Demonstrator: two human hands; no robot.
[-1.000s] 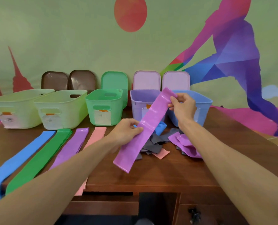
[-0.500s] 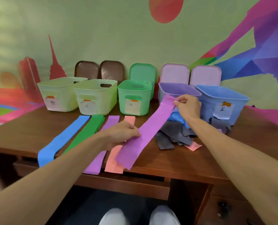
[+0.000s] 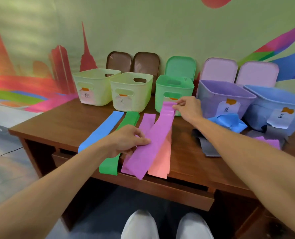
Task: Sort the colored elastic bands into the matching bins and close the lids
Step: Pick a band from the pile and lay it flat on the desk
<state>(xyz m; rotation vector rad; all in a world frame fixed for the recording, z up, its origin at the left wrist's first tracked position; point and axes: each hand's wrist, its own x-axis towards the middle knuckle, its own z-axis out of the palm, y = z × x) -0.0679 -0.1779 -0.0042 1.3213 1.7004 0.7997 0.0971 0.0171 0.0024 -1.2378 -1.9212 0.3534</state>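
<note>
Matt plastic bins [image 3: 174,94]; wood table [image 3: 65,121]

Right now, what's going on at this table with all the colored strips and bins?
A person holds a purple elastic band stretched between both hands: the left hand pinches its near part, the right hand its far end by the green bin. A blue band, green band, flat purple band and pink band lie in a row on the wooden table. All five bins are open; unsorted bands are heaped at the right.
</note>
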